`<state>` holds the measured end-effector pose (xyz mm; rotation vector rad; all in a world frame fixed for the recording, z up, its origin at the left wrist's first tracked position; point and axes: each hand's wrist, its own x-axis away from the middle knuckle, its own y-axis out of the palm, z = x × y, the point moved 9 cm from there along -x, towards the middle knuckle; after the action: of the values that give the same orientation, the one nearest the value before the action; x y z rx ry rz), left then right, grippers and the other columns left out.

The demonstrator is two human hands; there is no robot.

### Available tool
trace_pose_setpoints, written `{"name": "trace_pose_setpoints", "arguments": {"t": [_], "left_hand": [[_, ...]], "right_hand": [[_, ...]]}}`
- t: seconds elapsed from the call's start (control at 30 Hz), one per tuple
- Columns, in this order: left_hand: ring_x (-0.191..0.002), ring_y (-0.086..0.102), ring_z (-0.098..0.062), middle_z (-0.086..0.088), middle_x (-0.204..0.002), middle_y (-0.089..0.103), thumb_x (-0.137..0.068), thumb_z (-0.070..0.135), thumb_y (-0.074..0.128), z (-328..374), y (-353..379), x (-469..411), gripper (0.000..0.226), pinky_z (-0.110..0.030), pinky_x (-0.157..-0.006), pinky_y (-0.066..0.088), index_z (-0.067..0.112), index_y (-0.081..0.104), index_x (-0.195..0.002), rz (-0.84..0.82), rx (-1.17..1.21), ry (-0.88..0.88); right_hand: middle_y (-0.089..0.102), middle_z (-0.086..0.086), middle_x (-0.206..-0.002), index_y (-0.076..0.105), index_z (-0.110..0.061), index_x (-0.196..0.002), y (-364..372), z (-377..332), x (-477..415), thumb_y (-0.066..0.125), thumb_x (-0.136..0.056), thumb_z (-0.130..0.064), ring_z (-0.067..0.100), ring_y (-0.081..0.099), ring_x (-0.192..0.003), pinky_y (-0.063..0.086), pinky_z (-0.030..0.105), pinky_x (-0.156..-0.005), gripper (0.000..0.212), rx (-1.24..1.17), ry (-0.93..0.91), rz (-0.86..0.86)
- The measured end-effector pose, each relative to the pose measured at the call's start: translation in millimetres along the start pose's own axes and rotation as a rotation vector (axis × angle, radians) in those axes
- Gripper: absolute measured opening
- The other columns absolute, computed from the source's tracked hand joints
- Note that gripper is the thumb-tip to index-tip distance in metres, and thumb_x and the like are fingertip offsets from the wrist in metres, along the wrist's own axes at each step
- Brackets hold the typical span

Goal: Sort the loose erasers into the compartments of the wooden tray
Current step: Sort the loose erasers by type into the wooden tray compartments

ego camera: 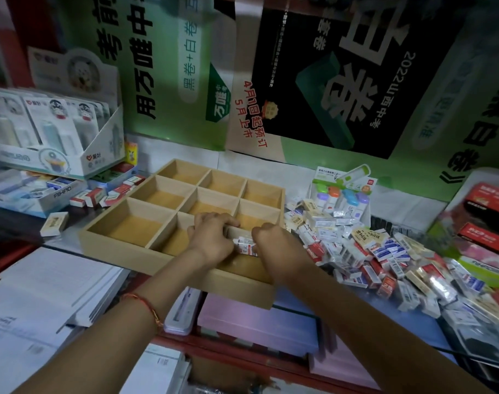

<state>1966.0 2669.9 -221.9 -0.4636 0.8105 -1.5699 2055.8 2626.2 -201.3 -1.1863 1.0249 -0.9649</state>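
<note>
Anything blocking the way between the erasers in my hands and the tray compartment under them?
Nothing visible. The left hand and right hand hold the erasers right over the near right compartment of the tray, whose visible floor is bare.

Tan wooden tray (116,243); red-white-blue erasers (384,251).
</note>
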Motion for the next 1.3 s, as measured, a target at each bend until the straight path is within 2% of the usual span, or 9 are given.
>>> {"name": "trace_pose_setpoints", "arguments": {"t": [0.13,0.33,0.4,0.53,0.7,0.83,1.03,1.2,1.3], "left_hand": [[-0.127,0.026,-0.020,0.003,-0.124,0.052,-0.079,0.008,0.060,1.0,4.4,-0.6,0.038,-0.027,-0.094,0.020,0.026,0.062,-0.112,-0.041,-0.006,0.040],[-0.126,0.022,-0.019,0.003,-0.129,0.049,-0.082,0.008,0.063,1.3,8.6,-0.4,0.038,-0.029,-0.094,0.018,0.026,0.059,-0.115,-0.046,-0.078,0.049],[-0.127,0.023,-0.020,0.002,-0.128,0.049,-0.083,0.008,0.062,1.5,8.5,0.1,0.038,-0.029,-0.095,0.019,0.026,0.059,-0.116,-0.049,-0.068,0.055],[-0.125,0.026,-0.020,0.001,-0.125,0.051,-0.083,0.005,0.059,2.3,7.3,-0.2,0.038,-0.028,-0.094,0.021,0.025,0.060,-0.116,-0.034,-0.052,0.073],[-0.122,0.029,-0.020,0.000,-0.122,0.053,-0.083,0.006,0.061,0.7,7.5,-1.1,0.036,-0.028,-0.097,0.025,0.025,0.062,-0.113,-0.009,-0.056,0.076],[-0.122,0.029,-0.020,0.000,-0.124,0.053,-0.085,0.007,0.060,2.8,6.7,-1.2,0.036,-0.027,-0.097,0.025,0.024,0.061,-0.117,0.006,-0.089,0.086],[-0.122,0.030,-0.025,-0.002,-0.125,0.052,-0.081,0.014,0.065,3.6,9.9,-1.6,0.039,-0.034,-0.102,0.029,0.025,0.060,-0.118,-0.044,-0.155,0.086],[-0.122,0.030,-0.025,-0.005,-0.124,0.052,-0.082,0.016,0.067,6.0,8.6,-0.3,0.036,-0.035,-0.102,0.030,0.023,0.061,-0.116,-0.031,-0.168,0.073],[-0.123,0.031,-0.025,-0.006,-0.127,0.051,-0.083,0.018,0.067,7.2,9.8,0.6,0.038,-0.034,-0.102,0.030,0.020,0.059,-0.120,-0.023,-0.220,0.083]], "right_hand": [[0.052,0.013,-0.119,0.054,-0.007,-0.116,-6.0,-6.2,-1.3,0.045,-0.093,-0.010,0.030,0.046,-0.113,0.036,0.036,-0.090,0.025,0.196,0.006,0.073],[0.060,0.011,-0.114,0.052,-0.014,-0.110,-3.5,1.3,3.7,0.049,-0.089,-0.012,0.030,0.050,-0.110,0.030,0.037,-0.097,0.022,0.208,0.149,0.006],[0.060,0.010,-0.114,0.052,-0.014,-0.113,-1.9,2.8,2.9,0.050,-0.090,-0.013,0.029,0.050,-0.111,0.032,0.037,-0.096,0.023,0.161,0.197,0.015],[0.060,0.011,-0.113,0.054,-0.012,-0.115,4.2,4.6,2.3,0.053,-0.091,-0.014,0.028,0.052,-0.107,0.037,0.033,-0.090,0.024,-0.107,0.270,0.057],[0.066,0.009,-0.101,0.057,-0.015,-0.105,15.6,19.9,3.4,0.062,-0.086,-0.019,0.027,0.059,-0.098,0.044,0.033,-0.083,0.021,-0.386,0.333,0.132],[0.066,0.009,-0.097,0.050,-0.013,-0.102,18.0,24.6,4.0,0.066,-0.083,-0.018,0.027,0.060,-0.093,0.046,0.035,-0.082,0.025,-0.466,0.351,0.185],[0.067,0.005,-0.093,0.059,-0.015,-0.091,20.8,30.0,2.1,0.068,-0.082,-0.024,0.024,0.060,-0.090,0.041,0.029,-0.076,0.016,-0.499,0.352,0.189],[0.066,0.007,-0.101,0.057,-0.015,-0.103,19.0,25.1,-0.4,0.063,-0.086,-0.019,0.026,0.059,-0.097,0.041,0.030,-0.081,0.018,-0.434,0.266,0.138],[0.066,0.008,-0.103,0.059,-0.013,-0.109,11.6,28.1,14.5,0.059,-0.086,-0.009,0.023,0.058,-0.098,0.045,0.032,-0.087,0.023,-0.597,0.177,0.201]]}}
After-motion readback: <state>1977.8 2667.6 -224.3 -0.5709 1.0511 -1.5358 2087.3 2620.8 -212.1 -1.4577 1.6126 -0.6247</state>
